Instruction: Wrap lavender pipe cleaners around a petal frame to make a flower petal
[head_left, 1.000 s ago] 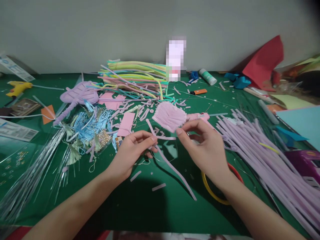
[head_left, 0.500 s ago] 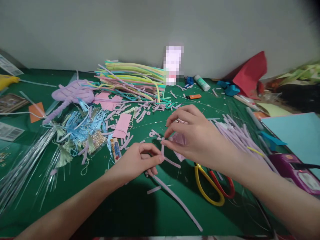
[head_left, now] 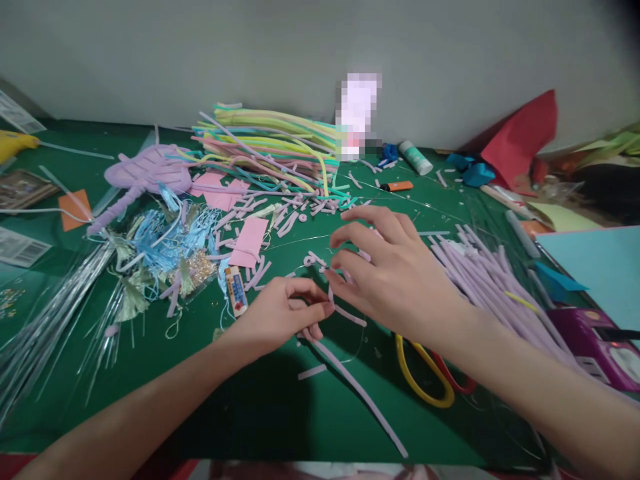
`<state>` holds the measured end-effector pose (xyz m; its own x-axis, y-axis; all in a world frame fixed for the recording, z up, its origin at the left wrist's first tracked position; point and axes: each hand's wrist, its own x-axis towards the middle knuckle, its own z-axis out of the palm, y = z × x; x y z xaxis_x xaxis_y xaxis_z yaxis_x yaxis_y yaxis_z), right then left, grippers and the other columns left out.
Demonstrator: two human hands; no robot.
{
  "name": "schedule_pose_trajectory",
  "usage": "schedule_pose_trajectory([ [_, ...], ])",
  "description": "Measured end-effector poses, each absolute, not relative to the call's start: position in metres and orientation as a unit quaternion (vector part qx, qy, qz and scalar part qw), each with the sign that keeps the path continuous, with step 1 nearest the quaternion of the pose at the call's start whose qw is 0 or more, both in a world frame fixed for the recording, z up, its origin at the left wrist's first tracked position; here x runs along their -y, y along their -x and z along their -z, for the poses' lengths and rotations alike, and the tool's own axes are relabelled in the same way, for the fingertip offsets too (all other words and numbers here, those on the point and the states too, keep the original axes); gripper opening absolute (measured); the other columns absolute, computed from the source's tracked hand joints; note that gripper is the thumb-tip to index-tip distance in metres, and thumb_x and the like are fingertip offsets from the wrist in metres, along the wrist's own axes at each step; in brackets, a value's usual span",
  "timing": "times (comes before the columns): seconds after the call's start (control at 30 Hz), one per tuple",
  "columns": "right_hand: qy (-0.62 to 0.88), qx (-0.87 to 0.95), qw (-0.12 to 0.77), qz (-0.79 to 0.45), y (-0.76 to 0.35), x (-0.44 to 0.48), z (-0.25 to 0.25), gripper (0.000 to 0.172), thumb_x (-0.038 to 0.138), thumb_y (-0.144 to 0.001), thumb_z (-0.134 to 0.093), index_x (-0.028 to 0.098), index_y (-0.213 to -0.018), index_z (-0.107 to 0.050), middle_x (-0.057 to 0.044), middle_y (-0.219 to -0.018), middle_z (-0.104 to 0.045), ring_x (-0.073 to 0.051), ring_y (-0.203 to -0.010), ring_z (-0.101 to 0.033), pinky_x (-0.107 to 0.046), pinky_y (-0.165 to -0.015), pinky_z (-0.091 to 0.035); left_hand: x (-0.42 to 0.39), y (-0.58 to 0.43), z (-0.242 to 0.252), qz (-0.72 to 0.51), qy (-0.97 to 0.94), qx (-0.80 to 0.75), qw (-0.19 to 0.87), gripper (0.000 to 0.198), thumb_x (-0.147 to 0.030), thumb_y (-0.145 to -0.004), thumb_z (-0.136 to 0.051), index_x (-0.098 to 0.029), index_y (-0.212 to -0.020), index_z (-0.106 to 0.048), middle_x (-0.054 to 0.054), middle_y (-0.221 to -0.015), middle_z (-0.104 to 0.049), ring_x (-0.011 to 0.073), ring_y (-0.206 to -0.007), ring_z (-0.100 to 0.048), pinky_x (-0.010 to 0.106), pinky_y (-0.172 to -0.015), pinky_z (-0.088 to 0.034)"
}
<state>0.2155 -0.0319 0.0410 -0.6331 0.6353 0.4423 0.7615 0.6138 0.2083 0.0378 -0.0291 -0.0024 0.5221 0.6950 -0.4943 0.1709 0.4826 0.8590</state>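
My left hand point(head_left: 283, 307) is closed, pinching a lilac pipe cleaner point(head_left: 363, 395) between thumb and forefinger. The long tail of the stem slants down to the right over the green table, and a short end rises from the pinch. My right hand point(head_left: 393, 267) hovers just right of that end, with fingers curved and spread apart. Its thumb is near the stem; whether they touch is hard to tell. Another lilac length point(head_left: 351, 316) shows between the hands. Scissors point(head_left: 425, 383) with yellow and red handles lie partly under my right forearm.
Bundled coloured pipe cleaners point(head_left: 270, 143) lie at the back, beside a lilac wrapped shape point(head_left: 150, 170). Blue tassels point(head_left: 175, 233) and clear sticks point(head_left: 55, 320) cover the left. More lilac stems point(head_left: 480, 273) and a purple device point(head_left: 595, 347) are at right. An orange lighter point(head_left: 397, 187) lies behind my right hand.
My right hand's fingers have parted from their pinch at the stem's short upper end. My left hand keeps its pinch. The whole view has shifted slightly.
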Motion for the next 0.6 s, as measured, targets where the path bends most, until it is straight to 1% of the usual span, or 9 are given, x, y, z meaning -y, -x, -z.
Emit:
schedule_pose_trajectory([
  [0.23, 0.376, 0.892, 0.142, 0.206, -0.2165, 0.0316, -0.0412, 0.024, 0.010, -0.089, -0.051, 0.020, -0.075, -0.068, -0.010, -0.094, -0.069, -0.033, -0.118, -0.053, -0.048, -0.086, -0.047, 0.0279, -0.0385, 0.0027, -0.181, -0.489, -0.456, 0.722, 0.018, -0.032, -0.071, -0.077, -0.018, -0.071, -0.066, 0.001, -0.049, -0.066, 0.0136, -0.047, -0.063, 0.022, -0.052, -0.050],
  [0.37, 0.370, 0.894, 0.144, 0.207, -0.2155, 0.0326, -0.0403, 0.025, 0.011, -0.090, -0.051, 0.020, -0.075, -0.067, -0.010, -0.094, -0.069, -0.033, -0.118, -0.053, -0.050, -0.086, -0.046, 0.0275, -0.0383, 0.0029, -0.181, -0.494, -0.459, 0.716, 0.020, -0.033, -0.070, -0.078, -0.018, -0.072, -0.066, 0.001, -0.049, -0.066, 0.0138, -0.045, -0.062, 0.022, -0.051, -0.051],
  [0.47, 0.362, 0.893, 0.145, 0.225, -0.2153, 0.0329, -0.0397, 0.024, 0.010, -0.090, -0.052, 0.019, -0.073, -0.066, -0.009, -0.092, -0.069, -0.034, -0.117, -0.054, -0.049, -0.085, -0.047, 0.0274, -0.0375, 0.0045, -0.180, -0.498, -0.460, 0.713, 0.018, -0.033, -0.072, -0.076, -0.018, -0.074, -0.066, 0.000, -0.048, -0.066, 0.0133, -0.046, -0.062, 0.022, -0.051, -0.051],
  [0.6, 0.343, 0.902, 0.132, 0.225, -0.2190, 0.0313, -0.0406, 0.024, 0.010, -0.091, -0.051, 0.020, -0.076, -0.067, -0.009, -0.093, -0.069, -0.034, -0.119, -0.053, -0.048, -0.085, -0.047, 0.0272, -0.0364, 0.0066, -0.174, -0.501, -0.455, 0.716, 0.017, -0.033, -0.074, -0.074, -0.017, -0.074, -0.065, 0.001, -0.050, -0.067, 0.0136, -0.047, -0.063, 0.023, -0.052, -0.053],
])
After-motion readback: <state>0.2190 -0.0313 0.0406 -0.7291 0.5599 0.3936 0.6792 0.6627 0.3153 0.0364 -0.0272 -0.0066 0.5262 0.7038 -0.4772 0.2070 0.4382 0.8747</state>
